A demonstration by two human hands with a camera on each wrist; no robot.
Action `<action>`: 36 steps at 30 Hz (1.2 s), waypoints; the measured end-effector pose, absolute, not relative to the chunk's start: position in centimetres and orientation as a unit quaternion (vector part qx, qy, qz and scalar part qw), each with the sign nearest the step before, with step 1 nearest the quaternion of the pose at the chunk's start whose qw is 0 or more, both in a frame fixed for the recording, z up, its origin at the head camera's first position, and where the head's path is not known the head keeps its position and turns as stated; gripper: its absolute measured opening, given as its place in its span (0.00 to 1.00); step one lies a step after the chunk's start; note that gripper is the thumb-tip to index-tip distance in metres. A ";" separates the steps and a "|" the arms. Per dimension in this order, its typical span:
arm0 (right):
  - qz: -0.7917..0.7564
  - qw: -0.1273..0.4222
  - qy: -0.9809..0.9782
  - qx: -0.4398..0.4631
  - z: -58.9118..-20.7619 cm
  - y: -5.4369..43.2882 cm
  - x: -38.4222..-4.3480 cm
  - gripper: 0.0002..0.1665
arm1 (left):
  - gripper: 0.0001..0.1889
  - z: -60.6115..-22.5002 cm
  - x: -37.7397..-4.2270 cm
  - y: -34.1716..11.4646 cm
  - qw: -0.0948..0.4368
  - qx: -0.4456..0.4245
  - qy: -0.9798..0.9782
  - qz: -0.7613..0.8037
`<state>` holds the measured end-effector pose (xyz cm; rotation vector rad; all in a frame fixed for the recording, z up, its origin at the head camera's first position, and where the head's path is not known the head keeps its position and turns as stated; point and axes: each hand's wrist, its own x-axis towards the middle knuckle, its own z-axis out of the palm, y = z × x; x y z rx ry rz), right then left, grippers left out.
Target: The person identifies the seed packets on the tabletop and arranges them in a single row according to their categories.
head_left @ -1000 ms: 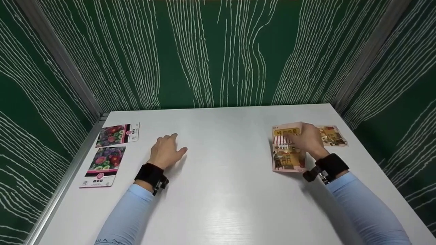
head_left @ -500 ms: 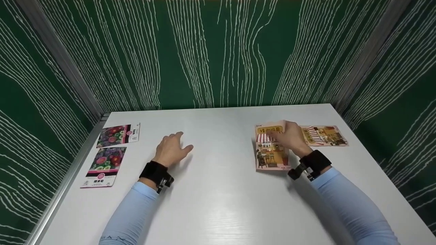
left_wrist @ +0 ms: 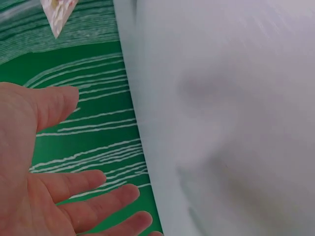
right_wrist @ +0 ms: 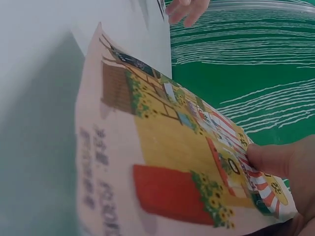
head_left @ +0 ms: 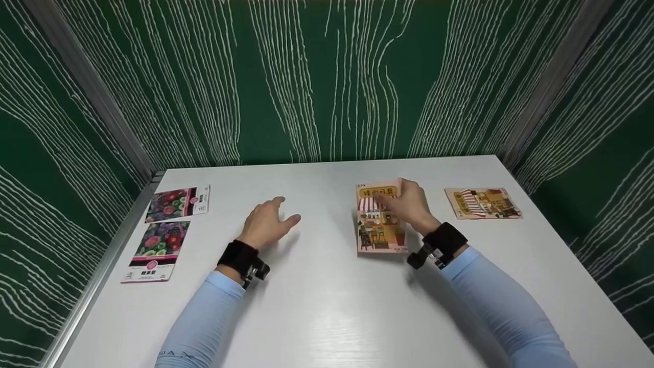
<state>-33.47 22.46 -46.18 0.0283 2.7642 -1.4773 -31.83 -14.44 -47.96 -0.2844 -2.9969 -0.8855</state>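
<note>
In the head view my right hand [head_left: 411,204] pinches a yellow-and-pink seed packet [head_left: 380,232] with a striped awning picture, thumb on its printed front. The packet is held upright over the middle right of the white table; fingers behind it are hidden. Close up in the right wrist view, the packet [right_wrist: 167,147] slants away from the thumb [right_wrist: 268,160]. My left hand [head_left: 266,225] hovers left of centre, holding nothing, its fingers [left_wrist: 98,206] loosely spread in the left wrist view. A packet corner [left_wrist: 60,17] shows at that view's top.
Another yellow seed packet [head_left: 483,203] lies sideways on the table [head_left: 327,306] at the right. Two flower-printed packets lie at the left, one farther back [head_left: 176,203] and one nearer [head_left: 157,250]. Green walls [head_left: 327,82] with white lines enclose the back and sides.
My right hand has carried the yellow packet leftward toward the middle, uncovering the other yellow packet. My left hand has drifted slightly right.
</note>
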 end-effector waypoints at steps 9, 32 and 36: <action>-0.493 0.003 0.870 -0.013 -46.6 19.3 -33.9 0.23 | 0.42 -48.1 -32.0 -13.0 -0.013 -0.096 -0.951 -0.294; -0.593 0.051 0.804 0.013 -48.0 11.7 -34.9 0.24 | 0.42 -48.7 -31.6 -10.8 -0.086 -0.114 -0.892 -0.428; -0.619 0.055 0.783 0.017 -48.2 10.8 -35.1 0.23 | 0.39 -48.7 -31.5 -11.0 -0.093 -0.101 -0.873 -0.468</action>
